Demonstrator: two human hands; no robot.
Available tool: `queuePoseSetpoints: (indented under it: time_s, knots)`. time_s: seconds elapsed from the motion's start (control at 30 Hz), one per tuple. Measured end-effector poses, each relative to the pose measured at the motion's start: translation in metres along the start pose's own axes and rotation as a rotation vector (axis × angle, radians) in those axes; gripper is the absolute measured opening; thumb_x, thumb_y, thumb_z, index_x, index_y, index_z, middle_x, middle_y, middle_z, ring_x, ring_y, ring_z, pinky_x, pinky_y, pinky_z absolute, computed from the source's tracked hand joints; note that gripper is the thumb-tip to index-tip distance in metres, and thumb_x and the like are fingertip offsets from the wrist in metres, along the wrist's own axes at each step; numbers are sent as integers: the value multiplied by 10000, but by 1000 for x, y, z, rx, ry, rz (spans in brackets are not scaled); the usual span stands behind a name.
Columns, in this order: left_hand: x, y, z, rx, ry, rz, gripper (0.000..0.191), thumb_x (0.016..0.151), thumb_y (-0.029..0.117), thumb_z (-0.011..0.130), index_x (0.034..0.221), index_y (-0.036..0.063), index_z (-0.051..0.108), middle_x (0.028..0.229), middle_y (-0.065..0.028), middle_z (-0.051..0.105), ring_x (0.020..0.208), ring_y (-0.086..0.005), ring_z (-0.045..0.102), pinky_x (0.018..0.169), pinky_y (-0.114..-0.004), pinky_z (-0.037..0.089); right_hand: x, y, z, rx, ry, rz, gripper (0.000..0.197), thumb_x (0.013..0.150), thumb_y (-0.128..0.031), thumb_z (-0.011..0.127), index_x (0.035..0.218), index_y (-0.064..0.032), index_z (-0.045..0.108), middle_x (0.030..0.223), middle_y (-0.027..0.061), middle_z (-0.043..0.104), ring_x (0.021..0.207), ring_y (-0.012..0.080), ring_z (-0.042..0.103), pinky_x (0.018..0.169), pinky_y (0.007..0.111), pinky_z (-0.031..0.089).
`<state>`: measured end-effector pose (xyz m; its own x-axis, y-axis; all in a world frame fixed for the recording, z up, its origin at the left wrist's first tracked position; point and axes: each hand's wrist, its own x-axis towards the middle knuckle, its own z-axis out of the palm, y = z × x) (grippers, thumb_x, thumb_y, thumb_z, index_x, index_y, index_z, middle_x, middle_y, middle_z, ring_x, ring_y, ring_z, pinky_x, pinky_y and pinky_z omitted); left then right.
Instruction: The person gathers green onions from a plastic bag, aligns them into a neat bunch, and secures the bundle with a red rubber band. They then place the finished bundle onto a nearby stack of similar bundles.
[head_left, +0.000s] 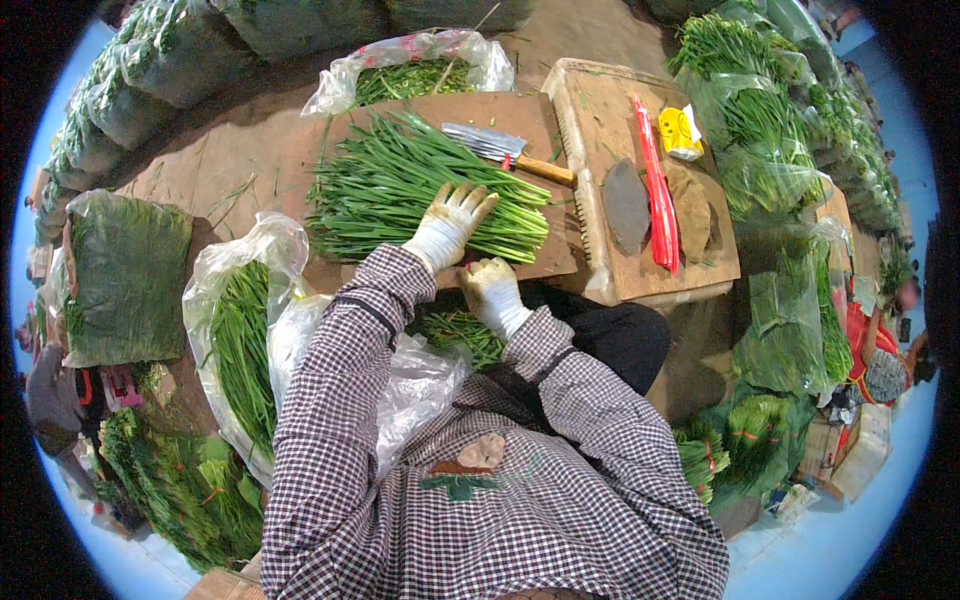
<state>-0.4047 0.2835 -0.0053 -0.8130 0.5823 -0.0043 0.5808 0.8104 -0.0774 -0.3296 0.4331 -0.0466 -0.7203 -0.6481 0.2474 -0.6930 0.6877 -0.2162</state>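
A broad bunch of green garlic chives (390, 187) lies on a brown board (564, 255), its pale cut ends towards the right. My left hand (451, 225), in a white glove with a stained palm side, rests on the bunch with its fingers spread. Below the bunch, at the board's near edge, my right hand (493, 294) is gloved and curled closed; a small bit of red shows by its fingers, but what it grips is hidden. A cleaver (484, 141) with a wooden handle lies behind the stalks, its handle towards the right.
Red strips (656, 195), a yellow packet (681, 133) and two flat pads, grey (626, 206) and brown (690, 212), lie on a board-topped crate (600, 90) at right. Bags of chives (244, 345) stand left and right. Behind the board is an open bag of trimmings (412, 79).
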Motion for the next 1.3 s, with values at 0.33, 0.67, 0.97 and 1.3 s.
queuePoseSetpoints:
  time_s: [0.33,0.67,0.97,1.3]
  knots:
    - [3,-12,5,-368,149,-101,703,802,254,674,1442,100,426,1485,-159,425,1430,-331,336,1191,-512,226,74,63,-44,554,190,261,279,818,-83,726,1075,-59,620,850,157,684,790,344,674,675,410,532]
    - [-15,4,29,-965,546,-324,565,758,50,665,1313,94,573,1354,-177,575,1316,-355,488,1168,-485,309,66,51,-39,214,350,65,181,797,-125,744,962,-60,710,834,155,679,786,343,646,696,435,510]
    - [-19,0,25,-747,372,-263,333,730,125,760,1053,75,696,1362,-130,573,1351,-323,453,1170,-484,288,82,85,-32,894,48,236,250,892,-160,611,1054,25,657,990,199,678,902,333,638,810,446,502]
    - [-17,7,21,-800,509,-224,137,776,144,753,789,44,660,1362,-79,575,1357,-301,446,1161,-514,294,134,191,-52,176,-180,388,372,821,-248,691,1164,-106,698,1024,178,694,990,337,661,877,414,526]
